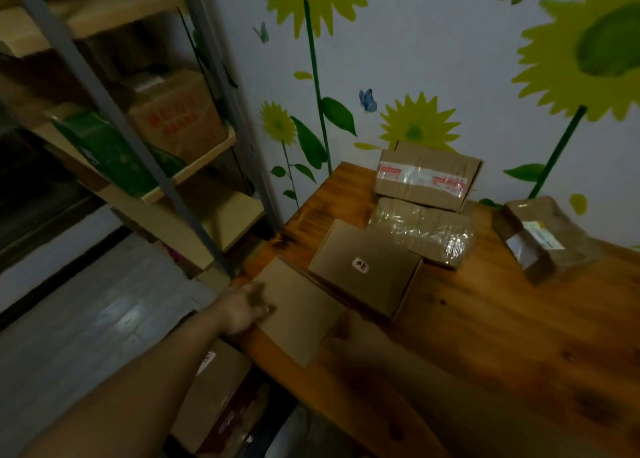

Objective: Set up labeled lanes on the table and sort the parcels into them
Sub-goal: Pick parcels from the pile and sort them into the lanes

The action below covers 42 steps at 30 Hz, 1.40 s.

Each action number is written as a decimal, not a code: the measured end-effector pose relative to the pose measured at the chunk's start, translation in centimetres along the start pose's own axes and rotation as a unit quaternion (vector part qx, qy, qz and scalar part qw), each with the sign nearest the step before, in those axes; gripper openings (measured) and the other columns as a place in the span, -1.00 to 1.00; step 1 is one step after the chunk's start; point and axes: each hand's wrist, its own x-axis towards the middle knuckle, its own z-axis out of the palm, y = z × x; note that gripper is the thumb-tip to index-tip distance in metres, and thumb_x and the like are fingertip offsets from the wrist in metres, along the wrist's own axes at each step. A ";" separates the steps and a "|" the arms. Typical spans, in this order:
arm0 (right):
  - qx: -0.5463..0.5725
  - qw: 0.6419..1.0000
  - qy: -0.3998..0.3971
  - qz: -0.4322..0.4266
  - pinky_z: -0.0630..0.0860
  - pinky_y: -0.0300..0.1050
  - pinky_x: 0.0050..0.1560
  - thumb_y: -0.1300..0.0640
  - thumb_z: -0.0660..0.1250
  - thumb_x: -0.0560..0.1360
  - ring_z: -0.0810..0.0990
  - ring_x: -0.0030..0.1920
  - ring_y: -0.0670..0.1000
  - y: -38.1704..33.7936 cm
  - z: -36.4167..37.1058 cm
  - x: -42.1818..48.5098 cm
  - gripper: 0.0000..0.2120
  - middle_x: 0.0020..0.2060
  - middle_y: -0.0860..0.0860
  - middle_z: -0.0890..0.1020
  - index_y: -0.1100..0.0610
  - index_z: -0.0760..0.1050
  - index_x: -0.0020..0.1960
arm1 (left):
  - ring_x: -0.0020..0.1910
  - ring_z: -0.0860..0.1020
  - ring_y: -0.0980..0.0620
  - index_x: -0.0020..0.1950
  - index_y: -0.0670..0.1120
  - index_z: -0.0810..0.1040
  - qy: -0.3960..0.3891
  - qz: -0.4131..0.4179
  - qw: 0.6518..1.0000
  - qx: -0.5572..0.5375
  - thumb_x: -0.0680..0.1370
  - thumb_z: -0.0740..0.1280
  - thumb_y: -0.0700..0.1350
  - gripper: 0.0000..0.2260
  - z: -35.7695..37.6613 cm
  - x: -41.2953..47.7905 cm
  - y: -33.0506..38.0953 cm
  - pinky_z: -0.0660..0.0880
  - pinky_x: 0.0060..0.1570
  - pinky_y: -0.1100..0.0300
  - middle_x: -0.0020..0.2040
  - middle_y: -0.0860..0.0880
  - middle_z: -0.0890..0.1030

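A grey metal shelf rack [104, 94] on the left carries one brown carton with red print [176, 118] and one green packet [114, 156] on the same board. Below the counter's edge, one more brown cardboard box [218, 388] sits on the floor; its contents cannot be seen. The left hand [244, 307] holds a flat plain brown cardboard parcel [301, 312] at the near left corner of the wooden counter [502, 336], thumb on top. The parcel lies flat, its edges roughly in line with the counter's; its long axis is unclear. The right hand [346, 333] is at its right corner, too blurred to tell whether its fingers grip. Five parcels lie on the counter: this one, a stickered box [363, 267], a clear-taped box [422, 231], a red-and-white-taped box [427, 177] and a white-labelled parcel [540, 239], well apart.
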 end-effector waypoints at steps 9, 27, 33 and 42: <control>0.183 0.970 0.125 0.103 0.44 -0.07 0.24 0.01 0.34 0.51 0.48 0.29 0.10 -0.7 3.5 1.8 -0.33 0.36 0.07 0.43 0.07 0.08 0.49 | 0.18 0.49 -0.09 0.45 -0.05 0.24 -0.026 0.023 0.995 -0.092 0.53 0.32 0.04 -0.46 0.6 5.1 -1.6 0.46 0.20 0.02 0.28 -0.11 0.46; 0.318 0.780 0.508 0.182 0.53 0.12 0.14 -0.20 0.28 0.51 0.55 0.13 0.14 -3.2 -1.4 -15.4 -0.49 0.17 0.07 0.52 0.03 0.30 0.33 | -0.09 0.58 -0.06 0.28 0.01 0.37 -0.090 0.136 0.936 -0.311 0.57 0.09 0.25 -0.58 -1.1 -2.8 10.5 0.54 -0.25 0.13 0.08 -0.11 0.54; 0.302 0.723 0.603 0.148 0.53 0.14 -0.06 -0.06 0.30 0.53 0.55 -0.12 0.16 -0.9 -4.2 -22.8 -0.76 -0.16 0.09 0.54 0.06 0.33 -0.15 | -0.15 0.58 -0.05 0.10 -0.11 0.46 -0.094 0.207 0.908 -0.352 0.56 0.28 -0.04 -0.80 -0.4 -6.9 15.9 0.52 -0.16 0.09 -0.05 -0.14 0.58; 0.241 0.762 0.601 0.029 0.42 -0.44 -0.23 0.20 0.45 0.45 0.43 0.12 -0.22 3.8 -7.1 -33.6 -0.35 0.13 -0.27 0.42 -0.11 0.26 0.42 | 0.03 0.52 0.09 0.45 -0.09 0.28 -0.052 0.337 0.852 -0.397 0.38 0.35 -0.47 -0.31 3.8 -14.4 23.2 0.50 -0.26 0.33 0.26 -0.04 0.45</control>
